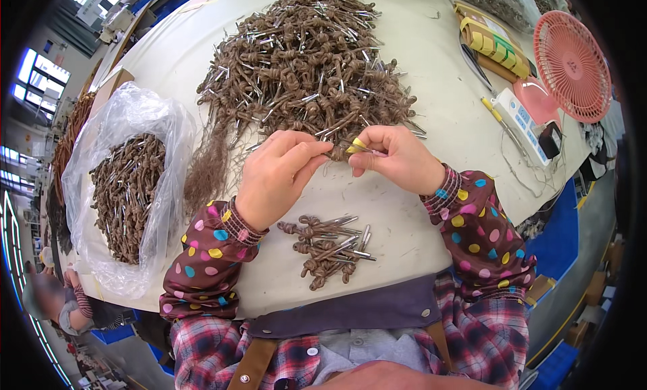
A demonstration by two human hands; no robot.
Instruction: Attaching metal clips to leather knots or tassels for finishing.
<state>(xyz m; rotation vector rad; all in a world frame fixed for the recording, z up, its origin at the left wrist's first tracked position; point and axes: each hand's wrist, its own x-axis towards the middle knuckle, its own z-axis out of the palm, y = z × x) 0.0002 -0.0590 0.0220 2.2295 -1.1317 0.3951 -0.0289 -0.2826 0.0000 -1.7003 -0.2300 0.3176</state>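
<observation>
Between my two hands sits a brown knotted cord [341, 153], just at the near edge of a big heap of the same cords [303, 66] with silvery metal tips. The thumb and forefinger of my left hand [278, 175] pinch the cord from the left. My right hand [403, 159] is closed on a small yellow piece [356, 145] beside that cord; the rest of it is hidden by the fingers. Closer to me, a small pile of knotted cords with metal tips [327, 248] lies on the pale table.
On the left, a clear plastic bag [128, 282] holds many knotted cords. Loose brown thread [207, 167] lies next to the heap. To the right are a white power strip [522, 124], a pink fan [573, 66] and a yellow-taped package [495, 43]. Another person [57, 299] is at far left.
</observation>
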